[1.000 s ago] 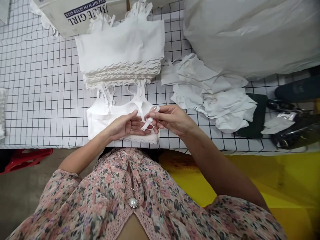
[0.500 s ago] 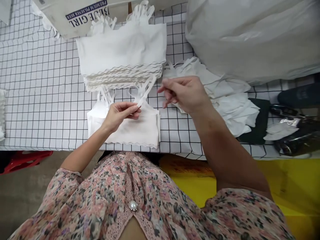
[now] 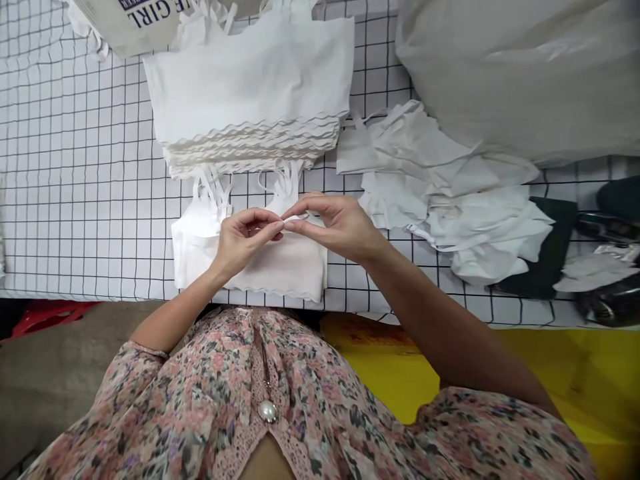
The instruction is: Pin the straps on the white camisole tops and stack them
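Observation:
A small stack of white camisole tops (image 3: 280,270) lies near the table's front edge, with scalloped hems toward me and thin straps pointing away. Above it, my left hand (image 3: 247,240) pinches a white shoulder strap (image 3: 301,217) between thumb and index finger. My right hand (image 3: 340,223) meets it fingertip to fingertip, thumb and index finger closed on the same strap. Most of the strap's end is hidden by the fingers. Just beyond lies a taller stack of white tops (image 3: 255,80), its wavy hems layered at the front and its straps at the back.
A loose heap of white garments (image 3: 480,220) lies to the right, partly over a dark green flat piece (image 3: 557,250). Behind it bulges a large whitish plastic bag (image 3: 515,80). A printed carton (image 3: 145,27) stands at the back left. Dark items (image 3: 615,293) sit far right on the checked tablecloth (image 3: 90,180).
My right hand has come left and down from beside the stack to join my left hand, closing on the strap. The left hand has stayed nearly in place. The view has shifted slightly.

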A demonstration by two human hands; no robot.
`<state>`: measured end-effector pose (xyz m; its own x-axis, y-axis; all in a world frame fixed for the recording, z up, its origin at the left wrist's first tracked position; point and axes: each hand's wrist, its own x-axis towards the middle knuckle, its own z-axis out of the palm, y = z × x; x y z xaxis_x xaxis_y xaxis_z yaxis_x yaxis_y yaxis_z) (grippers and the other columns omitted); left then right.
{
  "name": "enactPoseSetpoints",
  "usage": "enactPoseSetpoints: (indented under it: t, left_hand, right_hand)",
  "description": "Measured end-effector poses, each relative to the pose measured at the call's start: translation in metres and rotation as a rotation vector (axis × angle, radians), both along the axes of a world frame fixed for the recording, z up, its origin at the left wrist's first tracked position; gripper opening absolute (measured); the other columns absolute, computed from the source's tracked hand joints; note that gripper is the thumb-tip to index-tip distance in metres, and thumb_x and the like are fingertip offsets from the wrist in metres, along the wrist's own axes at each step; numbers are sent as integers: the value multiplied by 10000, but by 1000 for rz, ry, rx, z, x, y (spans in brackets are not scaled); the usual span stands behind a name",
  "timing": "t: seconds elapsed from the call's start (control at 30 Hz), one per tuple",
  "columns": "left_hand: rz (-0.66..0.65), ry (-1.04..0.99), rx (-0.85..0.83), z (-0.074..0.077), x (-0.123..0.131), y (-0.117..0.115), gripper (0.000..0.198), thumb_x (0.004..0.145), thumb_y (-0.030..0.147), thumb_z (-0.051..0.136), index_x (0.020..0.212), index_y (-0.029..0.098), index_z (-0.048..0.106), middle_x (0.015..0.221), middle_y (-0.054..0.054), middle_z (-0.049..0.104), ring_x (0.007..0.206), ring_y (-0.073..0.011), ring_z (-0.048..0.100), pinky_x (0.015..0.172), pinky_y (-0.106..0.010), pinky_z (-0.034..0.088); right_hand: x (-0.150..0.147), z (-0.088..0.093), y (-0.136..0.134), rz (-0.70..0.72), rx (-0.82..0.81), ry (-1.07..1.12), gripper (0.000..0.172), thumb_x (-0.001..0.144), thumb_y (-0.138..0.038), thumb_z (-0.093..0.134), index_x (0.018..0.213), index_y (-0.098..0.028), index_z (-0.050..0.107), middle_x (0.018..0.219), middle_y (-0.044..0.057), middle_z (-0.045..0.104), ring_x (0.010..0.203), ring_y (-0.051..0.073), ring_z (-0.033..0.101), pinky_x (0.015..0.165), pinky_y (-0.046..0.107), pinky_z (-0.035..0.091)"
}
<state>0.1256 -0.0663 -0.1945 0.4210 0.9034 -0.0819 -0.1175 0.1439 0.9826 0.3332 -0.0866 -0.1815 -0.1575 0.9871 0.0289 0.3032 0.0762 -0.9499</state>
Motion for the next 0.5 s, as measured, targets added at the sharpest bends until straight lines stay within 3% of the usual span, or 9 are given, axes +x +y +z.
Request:
enactPoseSetpoints:
  t: [0.1,0.23,0.33,0.5]
  left_hand:
    - [2,128,275,-11,-2,-1,223,957,430,802,960,214,747,956,-29,756,830,-132,714,799,-322,627]
    - [-67,569,676,-29,-9,-2,193,971,356,791,1079,212,721,1033,-47,755,978,-201,650,893,-388,527]
    - [-107,801,751,-39,-10,-4,192,944,335,825,1058,213,730,1014,-45,730,1009,-233,607,905,-398,444]
    - [-127,772,764,-41,-9,-7,103,985,330,774,957,235,745,955,-29,715,985,-231,564,898,-396,367]
  right_hand:
    - [3,2,-2,-24,34,-60,192,908,-416,731,854,-236,767,861,46,733,873,215,641,901,426,510]
    - [12,-5,-1,61,140,-307,173,952,-346,643,861,-232,737,855,73,716,990,270,613,938,478,483]
    - [17,-15,2,144,166,-474,216,985,-315,580,886,-222,747,884,96,709,1065,314,594,1018,570,427]
    - [19,-23,9,296,189,-605,266,1008,-248,526,887,-229,762,863,95,708,1126,337,564,1099,678,323]
